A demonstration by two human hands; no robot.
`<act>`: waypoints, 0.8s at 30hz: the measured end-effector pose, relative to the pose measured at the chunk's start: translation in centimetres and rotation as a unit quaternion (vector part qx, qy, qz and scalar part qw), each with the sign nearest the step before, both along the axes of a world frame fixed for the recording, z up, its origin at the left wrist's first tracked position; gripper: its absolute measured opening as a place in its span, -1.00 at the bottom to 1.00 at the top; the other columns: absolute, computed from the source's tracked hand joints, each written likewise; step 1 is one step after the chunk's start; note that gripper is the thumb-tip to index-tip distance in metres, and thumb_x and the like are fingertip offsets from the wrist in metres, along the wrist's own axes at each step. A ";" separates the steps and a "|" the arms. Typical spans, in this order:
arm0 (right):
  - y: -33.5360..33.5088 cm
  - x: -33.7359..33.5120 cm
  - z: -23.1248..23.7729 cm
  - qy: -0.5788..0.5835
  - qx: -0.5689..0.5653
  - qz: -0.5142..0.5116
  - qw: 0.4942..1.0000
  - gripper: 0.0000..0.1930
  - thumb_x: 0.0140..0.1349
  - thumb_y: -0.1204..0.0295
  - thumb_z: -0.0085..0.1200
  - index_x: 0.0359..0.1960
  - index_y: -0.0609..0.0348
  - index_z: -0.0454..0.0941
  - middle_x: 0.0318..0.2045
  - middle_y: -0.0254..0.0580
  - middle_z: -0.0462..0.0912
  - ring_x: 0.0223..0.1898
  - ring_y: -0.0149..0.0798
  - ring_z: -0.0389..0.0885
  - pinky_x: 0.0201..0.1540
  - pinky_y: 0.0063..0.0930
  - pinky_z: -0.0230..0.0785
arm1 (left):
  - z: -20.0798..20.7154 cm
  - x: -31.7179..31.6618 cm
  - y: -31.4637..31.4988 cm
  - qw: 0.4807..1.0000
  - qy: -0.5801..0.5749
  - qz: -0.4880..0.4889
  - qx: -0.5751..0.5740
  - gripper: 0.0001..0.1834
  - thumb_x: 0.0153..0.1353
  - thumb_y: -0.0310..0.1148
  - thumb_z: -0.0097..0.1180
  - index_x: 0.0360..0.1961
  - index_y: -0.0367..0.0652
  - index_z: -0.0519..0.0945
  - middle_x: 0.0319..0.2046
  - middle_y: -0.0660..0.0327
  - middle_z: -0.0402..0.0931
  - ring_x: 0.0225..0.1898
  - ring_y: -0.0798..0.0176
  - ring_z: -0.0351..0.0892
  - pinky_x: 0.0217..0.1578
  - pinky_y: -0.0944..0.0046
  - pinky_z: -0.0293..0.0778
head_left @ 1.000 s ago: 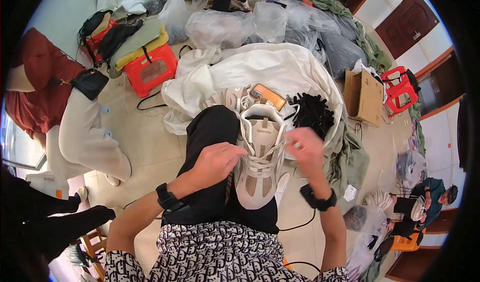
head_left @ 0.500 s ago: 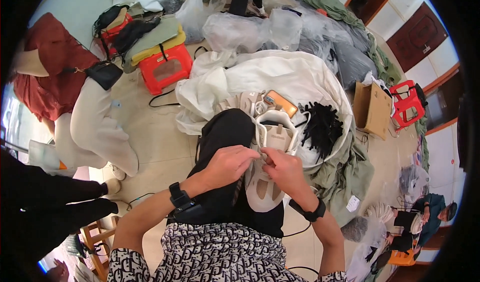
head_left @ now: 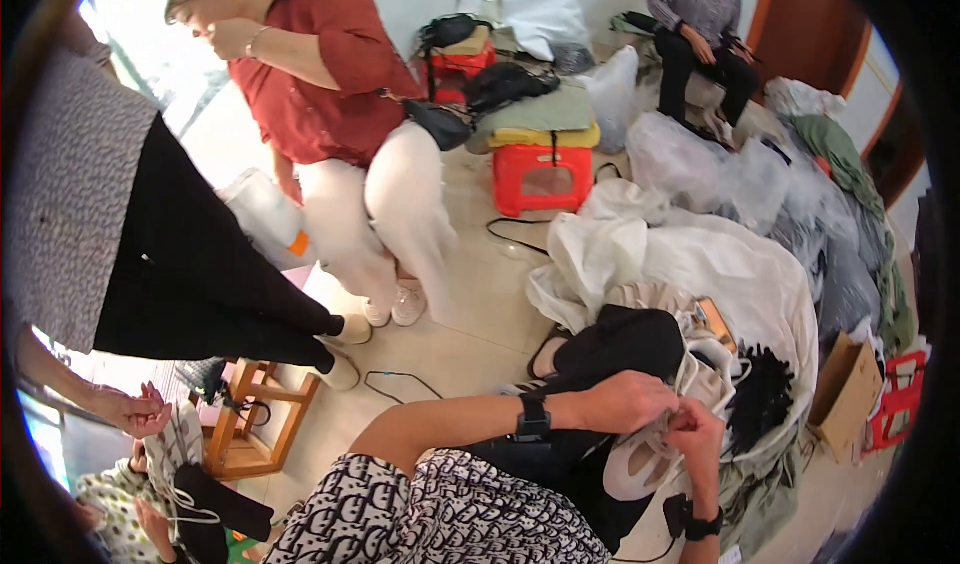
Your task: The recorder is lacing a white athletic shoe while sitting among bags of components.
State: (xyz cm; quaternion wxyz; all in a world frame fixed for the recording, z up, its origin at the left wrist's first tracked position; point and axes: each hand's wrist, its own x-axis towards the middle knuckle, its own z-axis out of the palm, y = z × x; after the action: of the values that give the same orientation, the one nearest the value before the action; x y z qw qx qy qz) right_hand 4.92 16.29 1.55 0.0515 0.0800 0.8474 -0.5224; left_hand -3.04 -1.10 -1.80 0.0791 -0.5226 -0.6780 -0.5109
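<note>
A beige and white sneaker point(head_left: 632, 470) rests on my lap over black trousers, its toe toward me. My left hand point(head_left: 632, 402) is closed in a pinch above the shoe's lacing area. Close beside it, my right hand point(head_left: 697, 432) also pinches there, fingertips nearly meeting the left's. What lies between the fingers is too small to make out. Beyond the shoe, a white sheet point(head_left: 745, 259) holds other beige shoes point(head_left: 650, 296), an orange phone-like rectangle point(head_left: 716, 325) and a bundle of thin black strips point(head_left: 762, 392).
A loaded red plastic stool point(head_left: 543, 179) stands far ahead; a wooden stool point(head_left: 262, 419) is at left. Several people sit or stand around, one in a red shirt point(head_left: 330, 39). Plastic bags point(head_left: 690, 159) lie heaped behind the sheet, and a cardboard box point(head_left: 845, 389) is at right.
The view has swung left, so my hands, the shoe and the sheet appear farther right. Both hands stay pinched over the shoe's lacing area.
</note>
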 end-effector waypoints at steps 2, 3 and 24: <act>-0.1 0.2 0.1 -0.045 -0.081 -0.006 0.996 -0.55 -0.33 0.73 0.10 -0.24 0.26 0.53 -0.64 -0.37 0.51 -0.60 -0.57 0.41 -0.55 -0.72 0.24 | -0.2 0.1 -0.5 1.000 0.003 0.013 0.005 -0.79 -0.10 -0.51 0.07 -0.34 -0.20 0.48 -0.49 0.14 0.45 -0.40 0.04 0.48 -0.36 0.17 0.42; 0.2 0.3 0.3 -0.043 -0.081 0.003 0.996 -0.55 -0.33 0.73 0.10 -0.24 0.26 0.53 -0.64 -0.37 0.51 -0.60 -0.57 0.41 -0.55 -0.72 0.24 | -0.2 0.1 -0.4 1.000 -0.004 0.003 0.001 -0.80 -0.10 -0.50 0.07 -0.35 -0.19 0.48 -0.50 0.14 0.44 -0.41 0.04 0.47 -0.36 0.17 0.41; 3.1 2.5 -2.5 0.015 -0.151 0.023 0.988 -0.47 -0.34 0.74 0.12 -0.16 0.20 0.51 -0.68 -0.42 0.44 -0.67 -0.63 0.31 -0.63 -0.78 0.07 | -1.9 0.8 1.5 0.986 0.113 -0.083 -0.088 -0.88 -0.06 -0.38 0.03 -0.51 -0.19 0.40 -0.56 0.13 0.37 -0.48 0.07 0.47 -0.49 0.16 0.36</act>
State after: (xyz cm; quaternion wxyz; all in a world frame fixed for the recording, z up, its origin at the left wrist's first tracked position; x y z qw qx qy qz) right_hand 7.39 19.38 -0.93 0.0623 0.0442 0.7609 -0.6444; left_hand -2.24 0.37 -3.74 0.0666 -0.6362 -0.6616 -0.3912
